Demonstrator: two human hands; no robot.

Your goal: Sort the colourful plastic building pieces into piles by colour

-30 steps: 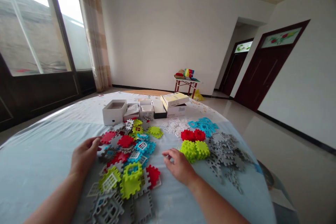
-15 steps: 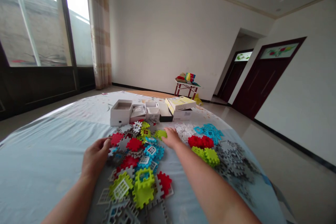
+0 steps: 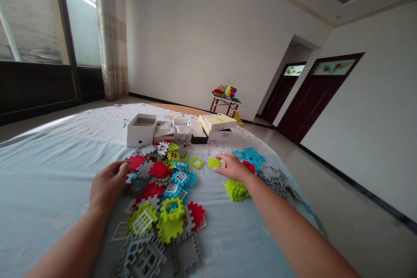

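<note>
A heap of flat interlocking plastic tiles [image 3: 163, 191] in red, blue, lime and grey lies on a light blue tablecloth [image 3: 48, 182]. My left hand [image 3: 107, 184] rests at the heap's left edge, fingertips by a red tile [image 3: 135, 163], holding nothing that I can see. Over to the right, my right hand [image 3: 233, 167] pinches a lime tile [image 3: 214, 163] just above the cloth. Another lime tile [image 3: 196, 163] lies left of it. A stack of lime tiles [image 3: 236, 190] sits under my right wrist, with red tiles [image 3: 249, 166] behind the hand.
Open white boxes [image 3: 141, 129], a black box [image 3: 198, 138] and a yellow-lidded box [image 3: 217, 121] line the table's far side. Blue tiles [image 3: 251, 155] and grey tiles [image 3: 276, 178] are spread at the right. A small red table [image 3: 224, 102] stands by the far wall.
My right hand reached forward to the lime tiles near the boxes, then came back to the right with one lime tile in its fingers. My left hand stayed at the heap's left edge.
</note>
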